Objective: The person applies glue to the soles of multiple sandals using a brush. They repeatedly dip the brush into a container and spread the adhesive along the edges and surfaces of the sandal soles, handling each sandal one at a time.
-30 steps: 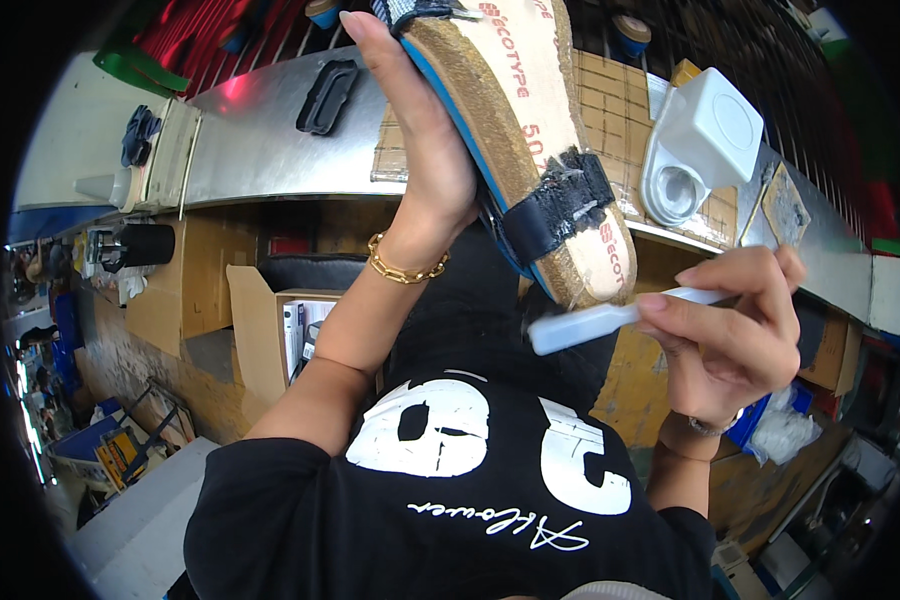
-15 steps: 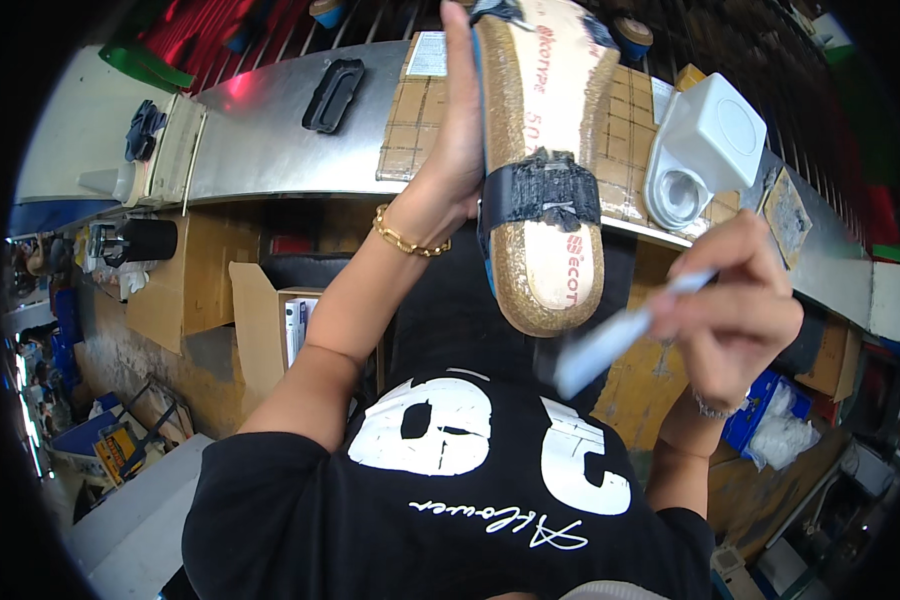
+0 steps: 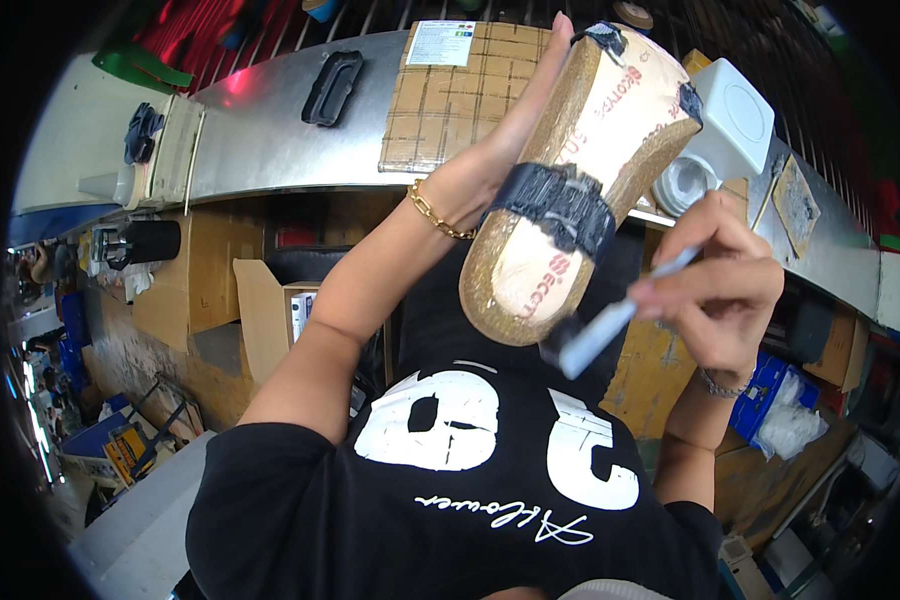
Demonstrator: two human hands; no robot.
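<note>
A lasted sandal [image 3: 595, 130] is held up with its underside toward me. It has a pale insole board, a brown cork-like rim and a rough black strap [image 3: 550, 210] wrapped across it. My left hand [image 3: 515, 135] supports it from the left and beneath; most of the fingers are hidden behind it. In my right hand [image 3: 725, 285] a brush [image 3: 600, 335] with a whitish handle is pinched between thumb and fingers. Its dark bristles are at the rounded lower end of the sandal; whether they touch the rim I cannot tell.
On the metal bench lie a cardboard sheet [image 3: 450, 100] and a black tray [image 3: 332, 90]. A white plastic container [image 3: 735, 120] with a round opening stands behind my right hand. Open cardboard boxes [image 3: 260, 310] sit below the bench. At right is a blue crate [image 3: 760, 400].
The sandal has tilted, its upper end swinging right and its lower end left. My left hand has moved right with it. The brush has shifted slightly and stays near the sandal's lower end.
</note>
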